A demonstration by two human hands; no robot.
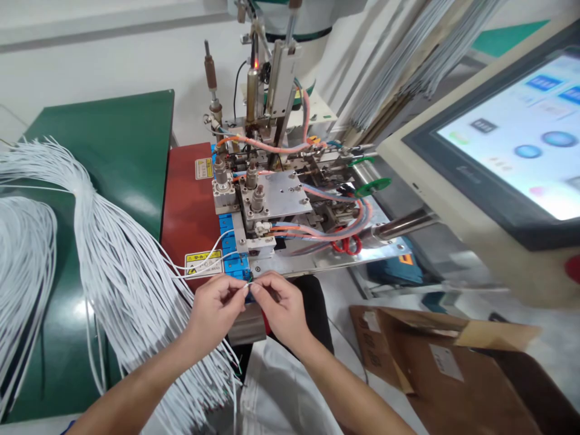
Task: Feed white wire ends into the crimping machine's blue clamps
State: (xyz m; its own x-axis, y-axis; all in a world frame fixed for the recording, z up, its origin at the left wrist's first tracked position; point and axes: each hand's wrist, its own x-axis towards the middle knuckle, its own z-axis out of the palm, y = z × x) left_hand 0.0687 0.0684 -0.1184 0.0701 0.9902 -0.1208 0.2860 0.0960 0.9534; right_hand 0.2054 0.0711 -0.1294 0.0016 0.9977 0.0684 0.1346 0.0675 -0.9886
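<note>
The left hand (212,311) and the right hand (284,309) meet at their fingertips, each with thumb and forefinger pinched close on a small white wire end (248,286); its finer detail is hidden by the fingers. The wire end is just in front of the near end of a row of blue blocks (234,264), at the edge of the machine. Two white cables (212,251) reach across to these blocks from the left, passing over a warning label (203,264) on a red panel (188,205). Behind the blocks stands the machine, with a flat metal plate (283,192), orange and clear hoses (324,229) and a spool with green flanges (366,176). To the left, a thick bundle of white cables (129,260) lies across a green tabletop (127,154), its cut ends hanging near the left forearm, and a looped bundle (25,260) lies beyond it. On the right, a lit touchscreen (521,136) tilts above an open cardboard box (446,368); farther back, grey cables (399,66) hang in a sheaf.
</note>
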